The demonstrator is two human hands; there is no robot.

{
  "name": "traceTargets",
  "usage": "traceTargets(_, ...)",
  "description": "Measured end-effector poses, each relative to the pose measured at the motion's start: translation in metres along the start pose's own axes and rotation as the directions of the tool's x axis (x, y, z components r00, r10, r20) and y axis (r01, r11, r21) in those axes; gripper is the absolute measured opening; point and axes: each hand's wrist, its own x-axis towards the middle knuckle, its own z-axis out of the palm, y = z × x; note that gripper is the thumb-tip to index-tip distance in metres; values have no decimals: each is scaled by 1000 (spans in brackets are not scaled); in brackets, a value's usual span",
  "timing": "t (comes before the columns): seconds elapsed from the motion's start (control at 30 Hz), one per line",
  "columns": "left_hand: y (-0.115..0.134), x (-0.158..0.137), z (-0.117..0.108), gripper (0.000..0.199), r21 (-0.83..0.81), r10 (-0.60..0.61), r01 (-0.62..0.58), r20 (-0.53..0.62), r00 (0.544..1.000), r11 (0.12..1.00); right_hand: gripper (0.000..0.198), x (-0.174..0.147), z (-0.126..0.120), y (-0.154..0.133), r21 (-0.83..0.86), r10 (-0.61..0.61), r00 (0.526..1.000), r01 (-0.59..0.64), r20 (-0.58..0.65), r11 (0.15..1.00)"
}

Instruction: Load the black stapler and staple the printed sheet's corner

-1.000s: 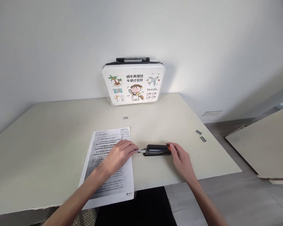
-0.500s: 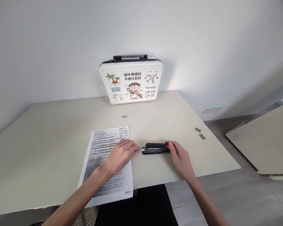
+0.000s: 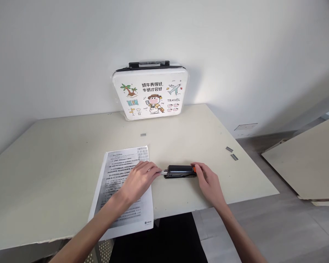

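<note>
A black stapler with an orange part at its right end lies on the table, its left end facing my left hand. My left hand is closed in a pinch on a small silver strip of staples, at the stapler's left end. How far the strip reaches into the stapler is too small to tell. With thumb and fingers around the orange end, my right hand grips the stapler. A printed sheet of paper lies partly beneath my left hand and forearm.
Against the wall stands a white case with cartoon prints and a black handle. One loose staple strip lies mid-table. Two others, an upper strip and a lower strip, rest near the right edge.
The view has shifted very slightly. Both hands keep their grips, and the silver strip shows a little differently at the stapler's left end.
</note>
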Motion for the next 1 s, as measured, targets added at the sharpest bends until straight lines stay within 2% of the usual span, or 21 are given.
traceTargets(0.43,2,-2,7,24,-9,-54,55,32,998,998,51,0,0,3,-28,-1,1000,1,-8,1000)
traceTargets(0.6,-6,-7,7,25,-41,-119,122,59,991,992,50,-1,0,1,-21,7,1000,-7,-6,1000)
traceTargets(0.83,-25,-22,0,24,-339,-105,132,96,990,931,46,-2,0,2,-25,-52,998,53,22,998)
traceTargets(1.0,-25,-2,13,22,-436,-4,53,112,994,898,45,-4,-3,2,-50,-98,987,105,124,993)
